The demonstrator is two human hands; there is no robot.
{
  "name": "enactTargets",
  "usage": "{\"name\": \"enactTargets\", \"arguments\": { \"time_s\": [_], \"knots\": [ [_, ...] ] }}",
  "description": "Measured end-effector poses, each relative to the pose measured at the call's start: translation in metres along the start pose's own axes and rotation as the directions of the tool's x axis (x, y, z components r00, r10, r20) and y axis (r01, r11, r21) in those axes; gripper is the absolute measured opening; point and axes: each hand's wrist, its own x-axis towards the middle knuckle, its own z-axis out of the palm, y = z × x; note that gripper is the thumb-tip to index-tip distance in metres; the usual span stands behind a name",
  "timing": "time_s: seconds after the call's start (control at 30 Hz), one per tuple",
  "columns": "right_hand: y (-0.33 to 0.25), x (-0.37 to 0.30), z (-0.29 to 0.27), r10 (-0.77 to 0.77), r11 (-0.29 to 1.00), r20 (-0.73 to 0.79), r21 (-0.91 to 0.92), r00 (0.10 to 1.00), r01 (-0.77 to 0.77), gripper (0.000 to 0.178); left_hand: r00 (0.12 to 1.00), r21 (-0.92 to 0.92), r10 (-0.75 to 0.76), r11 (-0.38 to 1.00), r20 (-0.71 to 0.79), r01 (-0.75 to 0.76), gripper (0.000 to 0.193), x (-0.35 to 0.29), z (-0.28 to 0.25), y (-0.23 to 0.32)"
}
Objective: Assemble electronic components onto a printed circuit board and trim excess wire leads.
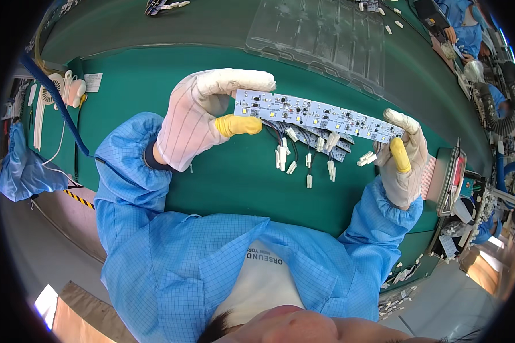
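Note:
A long white LED circuit board strip [317,115], with small yellow LEDs and black parts, is held up between my two gloved hands. My left hand [212,108] grips its left end, with a yellow cover on the thumb. At the right end my right hand [403,148] pinches it; a yellow cover shows on one digit there too. Below and partly behind the strip lie more circuit boards [340,151], overlapping on the green mat. Thin dark wires with several white connectors [281,157] hang out beneath; which board each belongs to I cannot tell.
Beyond the green work mat [240,194] lies a clear plastic tray [320,43] on a dark surface. A small white fan [68,88] and a blue hose [57,100] are at left. At right stands a red-and-white device [451,177]. Another person's blue sleeve [469,37] shows far right.

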Motion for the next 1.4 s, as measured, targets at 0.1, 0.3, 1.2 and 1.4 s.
{"name": "enactTargets", "arguments": {
  "time_s": [0.1, 0.3, 1.2, 1.4],
  "knots": [
    [0.002, 0.0, 0.0, -0.009, 1.0, -0.012, 0.003, 1.0, 0.009, 0.042, 1.0, -0.039, -0.03, 0.999, -0.002, 0.03, 0.054, 0.0, 0.0, 0.003],
    [0.003, 0.0, 0.0, -0.015, 0.993, -0.075, -0.118, 0.997, 0.006, 0.044, 0.999, 0.066, -0.032, 0.997, 0.031, 0.03, 0.049, 0.002, 0.0, 0.01],
    [-0.004, -0.007, -0.008, -0.03, 0.999, -0.015, 0.011, 0.999, 0.031, 0.042, 0.998, 0.173, -0.065, 0.983, 0.024, 0.06, 0.049, 0.001, -0.003, 0.015],
    [-0.004, -0.009, -0.007, -0.021, 0.998, 0.02, 0.056, 1.0, 0.02, 0.053, 0.997, 0.207, 0.011, 0.978, -0.07, 0.003, 0.048, 0.001, 0.0, 0.01]
  ]
}}
